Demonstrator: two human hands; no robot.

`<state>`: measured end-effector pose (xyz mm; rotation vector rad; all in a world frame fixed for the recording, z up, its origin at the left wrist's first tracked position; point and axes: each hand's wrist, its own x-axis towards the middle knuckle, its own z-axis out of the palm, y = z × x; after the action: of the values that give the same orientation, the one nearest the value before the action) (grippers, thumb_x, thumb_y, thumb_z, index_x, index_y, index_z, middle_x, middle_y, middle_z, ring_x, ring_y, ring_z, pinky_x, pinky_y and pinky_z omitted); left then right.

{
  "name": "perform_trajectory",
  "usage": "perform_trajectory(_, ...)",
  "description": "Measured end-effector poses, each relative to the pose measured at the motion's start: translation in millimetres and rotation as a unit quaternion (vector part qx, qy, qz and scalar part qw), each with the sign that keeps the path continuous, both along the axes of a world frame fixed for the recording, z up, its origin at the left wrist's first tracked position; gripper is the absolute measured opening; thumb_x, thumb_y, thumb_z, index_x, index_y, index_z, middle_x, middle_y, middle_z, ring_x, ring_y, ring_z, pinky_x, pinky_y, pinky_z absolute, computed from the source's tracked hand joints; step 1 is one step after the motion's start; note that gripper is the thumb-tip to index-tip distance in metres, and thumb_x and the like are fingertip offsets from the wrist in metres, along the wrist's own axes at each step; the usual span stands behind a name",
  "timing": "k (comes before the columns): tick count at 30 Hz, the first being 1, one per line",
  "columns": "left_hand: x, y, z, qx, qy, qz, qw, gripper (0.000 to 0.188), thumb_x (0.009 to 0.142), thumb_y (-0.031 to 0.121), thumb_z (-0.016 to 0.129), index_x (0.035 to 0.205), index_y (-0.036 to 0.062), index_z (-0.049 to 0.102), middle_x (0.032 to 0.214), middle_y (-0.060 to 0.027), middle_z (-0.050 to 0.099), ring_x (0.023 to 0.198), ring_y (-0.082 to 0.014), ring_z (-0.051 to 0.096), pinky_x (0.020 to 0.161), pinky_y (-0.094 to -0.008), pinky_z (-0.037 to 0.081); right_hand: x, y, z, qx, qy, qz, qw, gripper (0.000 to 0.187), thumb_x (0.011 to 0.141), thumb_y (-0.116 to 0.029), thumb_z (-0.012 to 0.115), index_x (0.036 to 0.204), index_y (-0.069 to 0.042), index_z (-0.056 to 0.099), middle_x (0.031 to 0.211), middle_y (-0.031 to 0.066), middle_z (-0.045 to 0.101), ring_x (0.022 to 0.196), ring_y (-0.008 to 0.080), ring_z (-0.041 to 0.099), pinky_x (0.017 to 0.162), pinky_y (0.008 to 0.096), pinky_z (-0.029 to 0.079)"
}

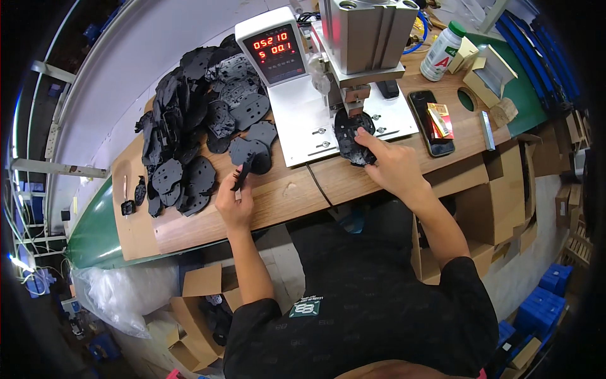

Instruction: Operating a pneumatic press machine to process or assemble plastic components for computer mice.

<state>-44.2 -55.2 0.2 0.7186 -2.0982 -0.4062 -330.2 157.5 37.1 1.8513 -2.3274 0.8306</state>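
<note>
Plainly, my left hand (pixel 235 205) pinched a black piece (pixel 240 177). My right hand (pixel 399 170) gripped a black plate (pixel 349 136) under the press (pixel 366 44).

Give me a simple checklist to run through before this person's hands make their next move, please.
1. Left hand has a secure pinch on its small black part: ok, as far as this view shows.
2. Right hand touches the perforated black plate at the press: ok.
3. Right fingertips safely away from the copper-coloured press block: cannot tell; they look close, but the gap's depth is unclear.
4. Digital display lit: ok, red digits show.
5. Smartphone off the white base plate: ok, it lies beside it.
</note>
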Motion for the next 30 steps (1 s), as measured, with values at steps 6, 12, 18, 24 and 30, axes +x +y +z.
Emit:
perform_trajectory(6, 1.8, 9.2, 1.8, -0.010, -0.016, 0.001, 1.000, 0.029, 0.080, -0.009, 0.067, 0.108, -0.0021, 0.071, 0.103, -0.0167, 0.073, 0.094, -0.0299, 0.072, 0.085, -0.0355, 0.055, 0.4, 0.7, -1.8, -0.014, -0.002, 0.000, 1.000, 0.049, 0.073, -0.012, 0.077, 0.119, -0.011, 0.063, 0.124, 0.0076, 0.070, 0.079, 0.0264, 0.073, 0.063, 0.0352, 0.057)
perform_trajectory(12, -47.1, 22.5, 29.8, -0.076, 0.001, -0.214, 0.974, 0.034, 0.076, -0.013, 0.064, 0.106, -0.0005, 0.074, 0.107, -0.0153, 0.074, 0.107, -0.0303, 0.071, 0.100, -0.0422, 0.054, -9.5, -1.2, 21.2, -0.041, -0.126, -0.008, 0.991, 0.044, 0.072, -0.008, 0.071, 0.116, -0.008, 0.068, 0.121, 0.0077, 0.071, 0.073, 0.0255, 0.072, 0.067, 0.0329, 0.057)
perform_trajectory(18, -137.4, 41.4, 46.5, -0.188, -0.068, -0.407, 0.891, 0.030, 0.083, 0.005, 0.063, 0.112, 0.0027, 0.071, 0.117, -0.0115, 0.071, 0.112, -0.0282, 0.067, 0.099, -0.0392, 0.056, -15.9, 74.0, 42.7, -0.074, -0.345, -0.113, 0.929, 0.023, 0.081, -0.011, 0.072, 0.100, 0.000, 0.068, 0.068, 0.0050, 0.062, 0.058, 0.0116, 0.056, 0.056, 0.0267, 0.045)
perform_trajectory(24, -169.9, 31.9, 35.0, -0.184, -0.071, -0.380, 0.904, 0.033, 0.081, 0.005, 0.063, 0.113, 0.0034, 0.071, 0.116, -0.0105, 0.071, 0.111, -0.0271, 0.068, 0.099, -0.0384, 0.056, -11.1, 201.4, -28.6, -0.089, -0.512, -0.336, 0.786, 0.016, 0.087, -0.007, 0.067, 0.102, 0.001, 0.065, 0.079, -0.0004, 0.064, 0.064, 0.0045, 0.056, 0.054, 0.0205, 0.044)
perform_trajectory(30, -165.6, 61.9, 29.7, -0.163, -0.097, -0.288, 0.939, 0.034, 0.080, 0.002, 0.064, 0.113, 0.0035, 0.071, 0.118, -0.0106, 0.070, 0.112, -0.0268, 0.067, 0.101, -0.0390, 0.054, -35.5, 323.5, -126.4, -0.010, -0.409, -0.514, 0.754, 0.023, 0.090, -0.017, 0.069, 0.107, -0.002, 0.067, 0.087, 0.0055, 0.071, 0.066, 0.0114, 0.066, 0.059, 0.0248, 0.050)
